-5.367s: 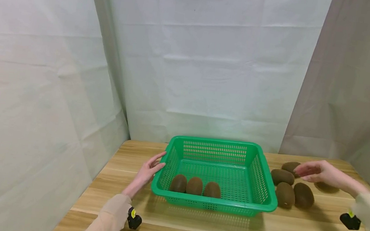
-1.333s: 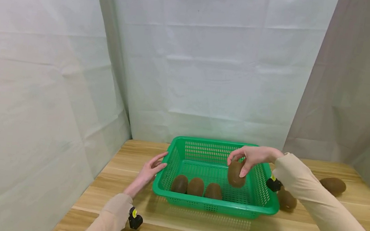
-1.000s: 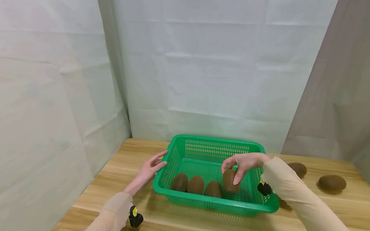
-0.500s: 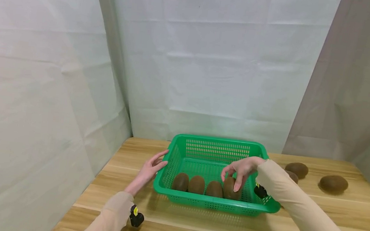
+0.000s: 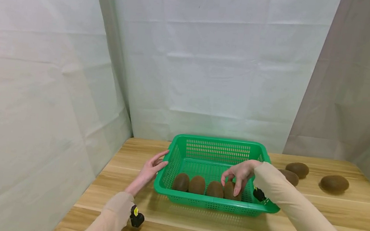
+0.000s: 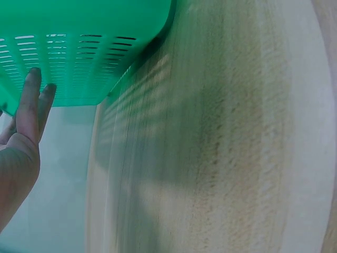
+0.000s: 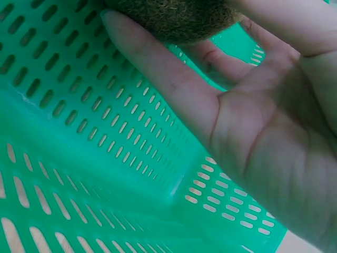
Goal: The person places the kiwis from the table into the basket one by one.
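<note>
A green perforated plastic basket (image 5: 216, 201) stands on the wooden table. Along its front wall is a row of brown kiwis, with a left one (image 5: 181, 182), a middle one (image 5: 197, 185) and another kiwi (image 5: 215, 190). At the row's right end my right hand (image 5: 242, 173) holds a further kiwi (image 5: 230, 191) between thumb and fingers, low in the basket. The right wrist view shows only the underside of this fuzzy kiwi (image 7: 181, 21). My left hand (image 5: 148, 169) touches the basket's left side, its fingers fairly straight against the outer wall in the left wrist view.
Right of the basket lie more kiwis: one at the back (image 5: 297, 169), one farther right (image 5: 334, 184) and one partly behind the right sleeve (image 5: 289, 177). Pale cloth (image 5: 210, 76) hangs behind and at the sides. Each wrist carries a small black camera (image 5: 137, 217).
The right hand has gone from the kiwis on the right into the basket, bringing one kiwi, and has lowered it beside the row. The left hand has stayed at the basket's side.
</note>
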Available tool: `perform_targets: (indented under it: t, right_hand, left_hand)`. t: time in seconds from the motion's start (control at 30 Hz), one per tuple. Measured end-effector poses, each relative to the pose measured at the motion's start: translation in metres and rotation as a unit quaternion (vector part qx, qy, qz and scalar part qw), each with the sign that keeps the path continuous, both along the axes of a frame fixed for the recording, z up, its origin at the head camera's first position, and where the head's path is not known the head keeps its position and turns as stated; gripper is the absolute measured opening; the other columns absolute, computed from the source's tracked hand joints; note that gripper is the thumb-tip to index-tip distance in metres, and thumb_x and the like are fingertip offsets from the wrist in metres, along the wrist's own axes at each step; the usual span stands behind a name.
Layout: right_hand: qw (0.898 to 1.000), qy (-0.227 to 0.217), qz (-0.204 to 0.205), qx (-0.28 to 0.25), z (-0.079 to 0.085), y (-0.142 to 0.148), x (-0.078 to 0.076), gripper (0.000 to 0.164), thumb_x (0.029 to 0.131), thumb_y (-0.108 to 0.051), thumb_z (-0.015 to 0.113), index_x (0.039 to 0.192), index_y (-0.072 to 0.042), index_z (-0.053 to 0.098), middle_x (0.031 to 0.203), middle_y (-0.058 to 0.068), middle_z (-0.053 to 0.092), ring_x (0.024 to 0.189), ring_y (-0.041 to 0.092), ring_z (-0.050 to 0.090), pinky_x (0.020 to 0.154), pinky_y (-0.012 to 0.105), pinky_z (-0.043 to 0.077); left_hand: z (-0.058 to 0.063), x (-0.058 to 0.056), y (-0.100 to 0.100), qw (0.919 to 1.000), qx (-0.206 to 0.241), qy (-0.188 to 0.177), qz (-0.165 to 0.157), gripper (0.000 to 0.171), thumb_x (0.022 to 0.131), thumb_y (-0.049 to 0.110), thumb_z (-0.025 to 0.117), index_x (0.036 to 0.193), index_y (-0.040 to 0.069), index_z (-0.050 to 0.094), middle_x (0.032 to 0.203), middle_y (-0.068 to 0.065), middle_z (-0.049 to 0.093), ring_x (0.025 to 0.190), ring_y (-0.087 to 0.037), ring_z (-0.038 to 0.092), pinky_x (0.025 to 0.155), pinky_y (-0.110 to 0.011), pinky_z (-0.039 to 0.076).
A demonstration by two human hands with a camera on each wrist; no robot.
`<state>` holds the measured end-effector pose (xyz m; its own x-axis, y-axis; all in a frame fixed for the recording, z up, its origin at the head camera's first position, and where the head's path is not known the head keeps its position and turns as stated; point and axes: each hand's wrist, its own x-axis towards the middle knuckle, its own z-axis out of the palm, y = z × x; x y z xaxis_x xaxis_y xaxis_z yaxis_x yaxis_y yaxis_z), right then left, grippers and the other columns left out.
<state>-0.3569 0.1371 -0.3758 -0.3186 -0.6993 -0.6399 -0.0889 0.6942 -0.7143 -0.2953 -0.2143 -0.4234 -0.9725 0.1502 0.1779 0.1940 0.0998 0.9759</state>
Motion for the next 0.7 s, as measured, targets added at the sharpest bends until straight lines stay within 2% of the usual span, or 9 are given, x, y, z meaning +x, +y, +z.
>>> perform_targets:
  t: [0.13, 0.27, 0.4, 0.5, 0.57, 0.7]
  right_hand:
    - [1.0, 0.009, -0.011, 0.005, 0.0003, 0.0005, 0.0003, 0.038, 0.077, 0.008, 0.067, 0.109, -0.007, 0.054, 0.13, 0.015, 0.033, 0.08, 0.024, 0.059, 0.066, 0.036, 0.049]
    - [1.0, 0.011, -0.025, 0.009, 0.002, 0.0016, 0.0016, 0.037, 0.077, 0.007, 0.067, 0.109, -0.006, 0.055, 0.129, 0.016, 0.035, 0.082, 0.025, 0.06, 0.065, 0.036, 0.049]
    - [1.0, 0.002, -0.028, 0.012, 0.0029, 0.0022, 0.0037, 0.036, 0.078, 0.007, 0.067, 0.11, -0.006, 0.055, 0.129, 0.017, 0.036, 0.079, 0.025, 0.06, 0.066, 0.036, 0.049]
    - [0.999, -0.001, -0.034, 0.012, 0.0036, 0.0023, 0.0048, 0.037, 0.078, 0.006, 0.067, 0.11, -0.006, 0.055, 0.13, 0.018, 0.034, 0.085, 0.026, 0.06, 0.068, 0.038, 0.049]
    - [0.999, -0.001, -0.038, 0.013, 0.0051, 0.0025, 0.0054, 0.037, 0.078, 0.006, 0.068, 0.111, -0.005, 0.055, 0.131, 0.02, 0.032, 0.09, 0.027, 0.059, 0.07, 0.039, 0.048]
    - [0.999, 0.007, -0.04, 0.014, 0.0092, 0.0037, 0.0049, 0.039, 0.077, 0.003, 0.069, 0.113, -0.006, 0.055, 0.131, 0.019, 0.033, 0.092, 0.025, 0.058, 0.07, 0.038, 0.048]
  left_hand:
    - [-0.0009, -0.0008, 0.0001, 1.0, -0.005, 0.004, 0.002, 0.048, 0.09, 0.023, 0.058, 0.136, 0.016, 0.043, 0.116, -0.015, 0.056, 0.081, -0.015, 0.058, 0.04, -0.02, 0.026]
    - [0.0001, -0.0014, 0.0001, 1.0, -0.002, -0.001, -0.002, 0.05, 0.091, 0.021, 0.057, 0.137, 0.014, 0.041, 0.116, -0.017, 0.055, 0.078, -0.013, 0.058, 0.04, -0.02, 0.026]
    - [0.0029, -0.0007, -0.0006, 0.9999, 0.002, -0.014, -0.006, 0.05, 0.091, 0.017, 0.057, 0.138, 0.012, 0.04, 0.117, -0.019, 0.054, 0.06, -0.008, 0.052, 0.039, -0.021, 0.024]
    - [0.0054, 0.0004, -0.001, 0.9997, 0.001, -0.02, -0.013, 0.05, 0.091, 0.014, 0.056, 0.138, 0.009, 0.039, 0.117, -0.021, 0.053, 0.048, -0.008, 0.043, 0.038, -0.021, 0.025]
    - [0.0067, 0.001, -0.0008, 0.9996, 0.006, -0.019, -0.018, 0.05, 0.091, 0.012, 0.056, 0.138, 0.007, 0.039, 0.116, -0.023, 0.054, 0.045, -0.009, 0.041, 0.038, -0.021, 0.025]
    - [0.0063, 0.0002, 0.0004, 0.9996, 0.022, -0.014, -0.014, 0.048, 0.091, 0.011, 0.056, 0.137, 0.008, 0.041, 0.114, -0.021, 0.056, 0.053, -0.008, 0.05, 0.038, -0.019, 0.026]
